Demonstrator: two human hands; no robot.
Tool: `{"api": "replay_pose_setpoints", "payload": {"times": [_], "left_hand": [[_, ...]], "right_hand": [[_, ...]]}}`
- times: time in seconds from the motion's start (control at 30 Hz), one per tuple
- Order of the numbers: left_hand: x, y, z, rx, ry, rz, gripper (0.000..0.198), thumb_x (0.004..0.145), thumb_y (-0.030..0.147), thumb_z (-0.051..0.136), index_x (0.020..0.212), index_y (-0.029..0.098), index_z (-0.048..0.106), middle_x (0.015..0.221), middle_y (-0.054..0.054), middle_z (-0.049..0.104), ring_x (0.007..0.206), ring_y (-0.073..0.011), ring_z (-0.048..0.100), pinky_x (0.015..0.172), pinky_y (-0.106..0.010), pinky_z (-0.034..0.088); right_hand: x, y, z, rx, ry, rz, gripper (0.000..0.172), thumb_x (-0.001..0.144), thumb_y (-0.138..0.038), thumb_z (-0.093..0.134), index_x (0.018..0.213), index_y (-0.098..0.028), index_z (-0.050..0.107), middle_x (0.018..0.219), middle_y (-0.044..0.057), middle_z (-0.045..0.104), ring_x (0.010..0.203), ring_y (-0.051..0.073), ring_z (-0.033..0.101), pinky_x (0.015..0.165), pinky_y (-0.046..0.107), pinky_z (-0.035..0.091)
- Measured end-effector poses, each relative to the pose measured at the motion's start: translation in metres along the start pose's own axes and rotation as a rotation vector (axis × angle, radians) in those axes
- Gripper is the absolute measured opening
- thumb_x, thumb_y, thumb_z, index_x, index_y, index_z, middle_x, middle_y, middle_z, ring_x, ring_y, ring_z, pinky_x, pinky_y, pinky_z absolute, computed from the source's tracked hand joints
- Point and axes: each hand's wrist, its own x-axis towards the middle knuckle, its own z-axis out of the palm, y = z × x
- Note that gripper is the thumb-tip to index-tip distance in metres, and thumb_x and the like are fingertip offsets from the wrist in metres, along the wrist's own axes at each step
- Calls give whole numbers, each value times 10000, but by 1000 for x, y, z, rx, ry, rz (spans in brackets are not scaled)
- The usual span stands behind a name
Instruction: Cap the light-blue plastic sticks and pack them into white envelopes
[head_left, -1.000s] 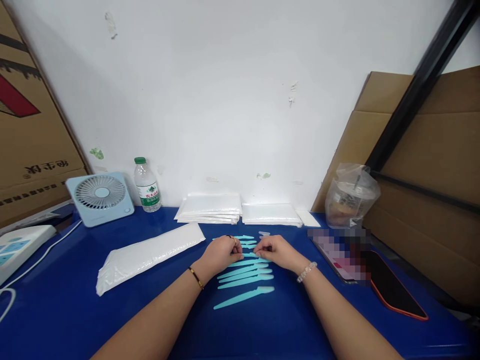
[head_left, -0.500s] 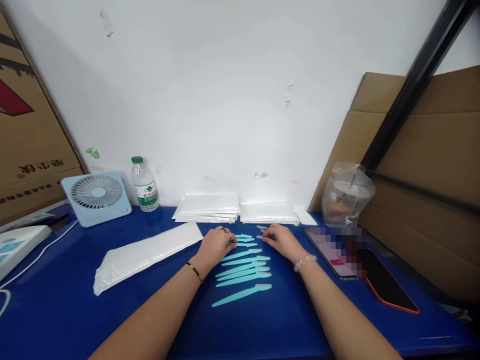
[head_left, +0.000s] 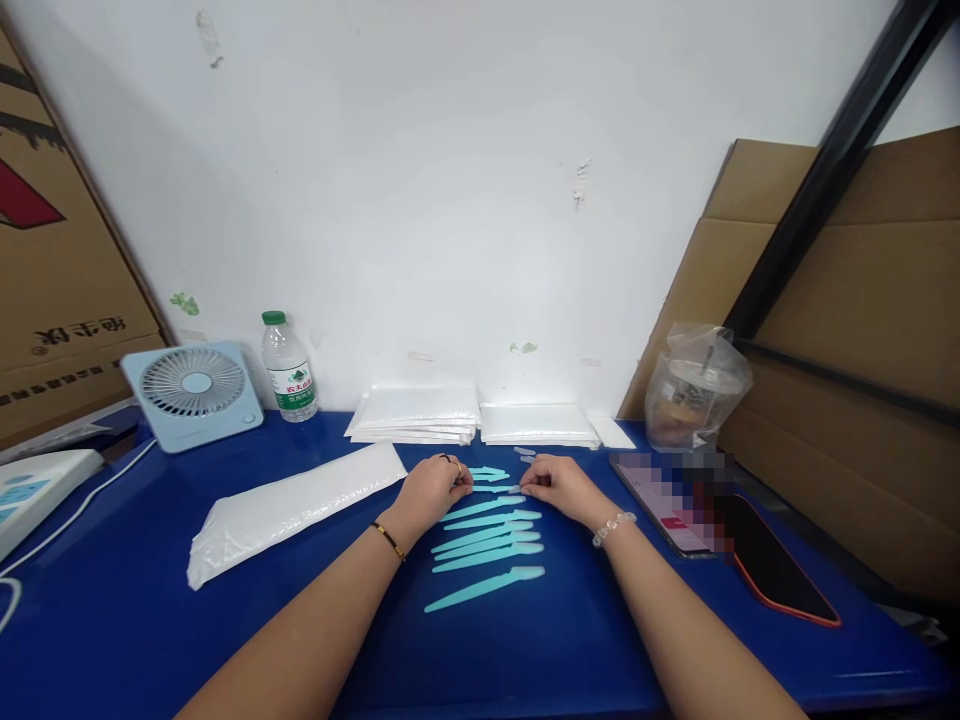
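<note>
Several turquoise eyebrow razors (head_left: 484, 590) lie in a column on the blue table, handles to the left and heads to the right. My left hand (head_left: 439, 490) is closed on the handle end of one eyebrow razor (head_left: 489, 489) near the top of the column. At that razor's head, my right hand (head_left: 555, 488) pinches a small clear blade cap (head_left: 515, 490), which meets the razor's tip; how far it covers the blade is too small to tell. Two more clear caps (head_left: 525, 453) lie just beyond my right fingers. Further turquoise razors (head_left: 487, 472) lie beyond the held one.
White padded mailers (head_left: 416, 410) are stacked along the wall, with another mailer (head_left: 300, 510) left of my hands. A fan (head_left: 195, 395) and a water bottle (head_left: 291, 375) stand at back left. Phones (head_left: 780, 560) and a bagged cup (head_left: 694, 390) are on the right.
My right hand has moved slightly nearer, from beside the loose clear caps to the head of the razor in my left hand, bringing a cap with it. My left hand stays nearly still.
</note>
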Motion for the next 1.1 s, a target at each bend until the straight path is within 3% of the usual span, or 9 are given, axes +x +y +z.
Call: {"api": "replay_pose_setpoints", "payload": {"times": [0.27,0.47,0.6,0.8,1.1], "left_hand": [[-1,7,3,-34,-35,-2,182,828,320,522,850,221,674,892,-19,641,827,-165,570,725,-256,426],[-2,3,0,45,54,34,262,875,328,464,1028,241,659,1035,-36,614,966,-198,522,813,-293,411],[-3,4,0,135,12,54,284,891,341,436,1043,258,662,1026,-36,622,951,-206,513,809,-317,395],[-5,7,-1,165,-7,86,321,899,383,409,1067,262,655,1055,-38,617,966,-210,511,786,-320,396],[-4,10,5,87,-40,111,376,890,427,410,1143,246,621,1085,-56,595,1017,-208,497,864,-306,408]], "right_hand": [[4,-6,9,21,-15,-57,113,776,-288,627,758,-212,707,733,7,620,631,131,553,598,265,443],[3,14,-6,-169,246,96,151,790,-223,566,861,-194,696,860,47,639,754,172,589,708,296,452],[4,22,-3,-188,198,93,168,782,-220,569,880,-198,704,876,51,639,753,171,591,715,290,448],[1,19,-6,-35,71,47,126,769,-200,587,794,-206,710,820,24,649,715,146,590,655,248,446],[6,7,8,-27,87,-6,126,781,-176,593,804,-212,711,811,27,640,693,142,598,635,251,446]]}}
